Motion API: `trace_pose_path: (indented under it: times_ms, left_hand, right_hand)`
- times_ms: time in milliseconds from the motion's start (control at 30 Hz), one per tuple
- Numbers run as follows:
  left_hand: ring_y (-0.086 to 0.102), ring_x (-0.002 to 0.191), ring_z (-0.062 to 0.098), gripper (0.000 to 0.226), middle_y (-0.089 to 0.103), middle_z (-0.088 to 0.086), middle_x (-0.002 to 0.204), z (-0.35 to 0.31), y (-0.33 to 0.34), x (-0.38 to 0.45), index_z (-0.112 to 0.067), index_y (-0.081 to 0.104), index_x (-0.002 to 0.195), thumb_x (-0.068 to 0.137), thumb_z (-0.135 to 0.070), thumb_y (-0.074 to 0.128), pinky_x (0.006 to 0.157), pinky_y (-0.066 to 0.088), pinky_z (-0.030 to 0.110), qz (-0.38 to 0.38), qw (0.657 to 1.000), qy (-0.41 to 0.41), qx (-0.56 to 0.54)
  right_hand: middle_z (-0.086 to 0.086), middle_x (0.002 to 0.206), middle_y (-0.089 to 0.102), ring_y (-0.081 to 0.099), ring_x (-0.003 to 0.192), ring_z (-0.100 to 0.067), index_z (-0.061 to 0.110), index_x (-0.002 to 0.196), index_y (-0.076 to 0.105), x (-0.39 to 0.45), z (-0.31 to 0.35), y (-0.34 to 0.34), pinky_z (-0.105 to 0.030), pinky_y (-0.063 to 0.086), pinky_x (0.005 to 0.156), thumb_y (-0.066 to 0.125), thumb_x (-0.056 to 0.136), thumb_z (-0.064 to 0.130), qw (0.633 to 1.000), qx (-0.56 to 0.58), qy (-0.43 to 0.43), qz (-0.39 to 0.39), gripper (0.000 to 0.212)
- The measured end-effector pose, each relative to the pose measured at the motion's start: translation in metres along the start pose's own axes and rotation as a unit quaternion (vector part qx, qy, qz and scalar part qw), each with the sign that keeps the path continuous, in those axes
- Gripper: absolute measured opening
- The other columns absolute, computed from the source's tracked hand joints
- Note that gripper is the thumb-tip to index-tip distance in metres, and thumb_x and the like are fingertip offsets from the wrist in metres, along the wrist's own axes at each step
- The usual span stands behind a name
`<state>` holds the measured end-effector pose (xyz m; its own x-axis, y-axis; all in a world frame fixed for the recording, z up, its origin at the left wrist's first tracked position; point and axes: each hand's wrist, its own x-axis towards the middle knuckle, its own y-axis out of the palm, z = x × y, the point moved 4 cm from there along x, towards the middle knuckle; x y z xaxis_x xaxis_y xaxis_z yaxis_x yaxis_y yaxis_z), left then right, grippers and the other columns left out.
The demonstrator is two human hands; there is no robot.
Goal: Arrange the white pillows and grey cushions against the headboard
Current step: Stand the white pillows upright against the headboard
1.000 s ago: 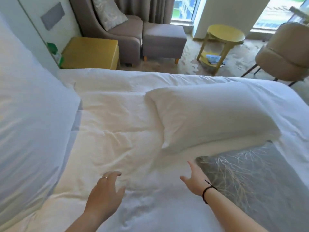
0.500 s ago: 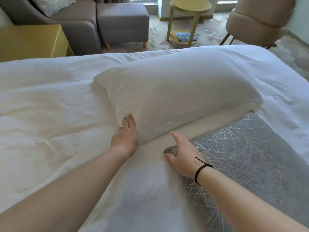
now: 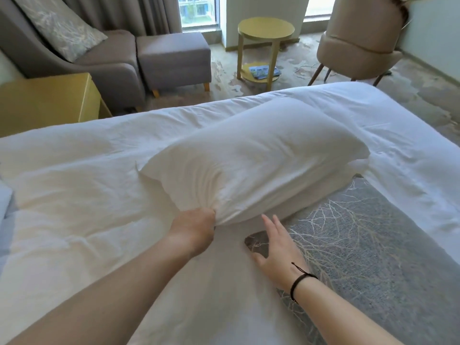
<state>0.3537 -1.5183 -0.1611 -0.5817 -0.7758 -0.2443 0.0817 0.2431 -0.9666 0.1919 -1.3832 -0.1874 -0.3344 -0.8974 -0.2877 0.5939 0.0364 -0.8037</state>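
White pillow (image 3: 261, 155) fills the middle of our view, lying on the bed (image 3: 74, 195), and we've got its near corner bunched tight in our left hand (image 3: 193, 231), fingers curled into the fabric. Its long axis runs from 7 o'clock, where we grip, out to 2 o'clock, with the far end pointing toward the beige chair (image 3: 363, 38).

Grey cushion (image 3: 373, 245) next, flat on the duvet at 4 o'clock, its far edge tucked just under the pillow. Our right hand (image 3: 278, 247) lies spread on its near corner, fingers straight and pressing, holding nothing.

Now the risks, as we judge them. We're holding one corner only, so a lift from here could leave the filling sagging to the far end and the pillow swinging, or the cover slipping through our fingers. Because the pillow overlaps the cushion, a pull could drag the cushion along, though our flat right hand should pin it. The headboard is out of view, so we can't tell how far the carry is.
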Motion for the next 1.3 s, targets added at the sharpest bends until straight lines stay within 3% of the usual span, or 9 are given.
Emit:
trace_pose_path:
  times_ms: [200,367,567,700,767,833,900,1100,1300]
  left_hand:
    - [0.061,0.072,0.027,0.040,0.065,0.007,0.075,-0.005,-0.093,-0.133,-0.015,0.052,0.072,0.094,-0.049,0.052,0.060,0.040,0.034,0.034,0.984,0.067,-0.164]
    - [0.049,0.047,0.013,0.044,0.058,0.000,0.054,0.036,-0.145,-0.280,-0.016,0.052,0.062,0.089,-0.050,0.058,0.050,0.037,0.032,0.045,0.952,-0.018,-0.301]
    - [0.043,0.048,0.005,0.044,0.051,-0.011,0.050,0.118,-0.125,-0.400,-0.025,0.048,0.056,0.089,-0.052,0.061,0.049,0.032,0.025,0.048,0.935,-0.155,-0.316]
    - [0.061,0.074,0.021,0.045,0.066,-0.003,0.070,0.164,-0.087,-0.434,-0.019,0.061,0.069,0.091,-0.056,0.051,0.068,0.050,0.039,0.017,0.907,-0.310,-0.283]
    - [0.061,0.097,0.026,0.037,0.068,-0.001,0.097,0.170,-0.079,-0.442,-0.024,0.065,0.095,0.088,-0.057,0.051,0.083,0.051,0.043,-0.031,0.903,-0.348,-0.250]
    - [0.048,0.126,0.028,0.060,0.054,0.003,0.136,0.166,-0.077,-0.440,-0.027,0.049,0.136,0.084,-0.053,0.062,0.102,0.042,0.044,-0.073,0.926,-0.335,-0.159]
    - [0.035,0.138,0.029,0.085,0.039,0.004,0.152,0.150,-0.078,-0.425,-0.028,0.032,0.148,0.076,-0.059,0.066,0.113,0.028,0.047,-0.092,0.955,-0.277,-0.059]
    - [0.020,0.146,0.023,0.080,0.025,0.000,0.160,0.109,-0.065,-0.353,-0.035,0.020,0.152,0.085,-0.073,0.039,0.119,0.007,0.049,-0.028,0.968,-0.248,-0.025]
    - [0.034,0.135,0.025,0.065,0.032,0.002,0.155,0.097,-0.036,-0.349,-0.040,0.023,0.149,0.088,-0.024,0.041,0.104,0.030,0.046,0.007,0.964,-0.266,0.006]
  right_hand:
    - [0.002,0.164,0.002,0.006,0.150,-0.022,0.042,0.152,0.002,-0.069,0.052,-0.058,-0.042,0.016,0.121,0.073,0.080,0.039,0.990,-0.039,-0.091,-0.101,0.101]
    - [0.008,0.164,0.004,-0.001,0.151,-0.023,0.044,0.152,0.007,-0.134,0.124,-0.074,-0.053,0.007,0.118,0.072,0.074,0.059,0.961,-0.130,-0.238,-0.048,0.102]
    - [0.007,0.161,0.022,0.010,0.150,-0.022,0.042,0.149,0.020,-0.184,0.199,-0.014,-0.054,0.000,0.118,0.068,0.069,0.069,0.922,-0.151,-0.354,0.039,0.097]
    - [-0.002,0.158,0.028,0.016,0.149,-0.026,0.030,0.148,0.028,-0.184,0.247,0.041,-0.057,-0.003,0.116,0.065,0.079,0.061,0.909,-0.207,-0.359,0.041,0.084]
    - [-0.005,0.157,0.029,0.018,0.148,-0.029,0.026,0.148,0.028,-0.179,0.262,0.057,-0.060,-0.003,0.116,0.063,0.083,0.057,0.910,-0.226,-0.346,0.033,0.080]
    - [-0.008,0.153,0.035,0.024,0.145,-0.031,0.023,0.146,0.032,-0.173,0.271,0.062,-0.062,-0.003,0.116,0.064,0.083,0.054,0.912,-0.233,-0.337,0.013,0.077]
    - [-0.008,0.144,0.045,0.035,0.138,-0.031,0.020,0.141,0.039,-0.169,0.275,0.059,-0.062,-0.001,0.117,0.065,0.080,0.056,0.910,-0.236,-0.340,-0.017,0.075]
    - [-0.003,0.120,0.054,0.045,0.123,-0.030,0.021,0.127,0.052,-0.163,0.256,0.031,-0.060,-0.004,0.117,0.050,0.074,0.076,0.880,-0.253,-0.400,-0.042,0.077]
    - [-0.002,0.128,0.055,0.048,0.124,-0.026,0.026,0.132,0.050,-0.120,0.201,-0.028,-0.057,0.007,0.118,0.050,0.077,0.071,0.872,-0.325,-0.366,0.005,0.071]
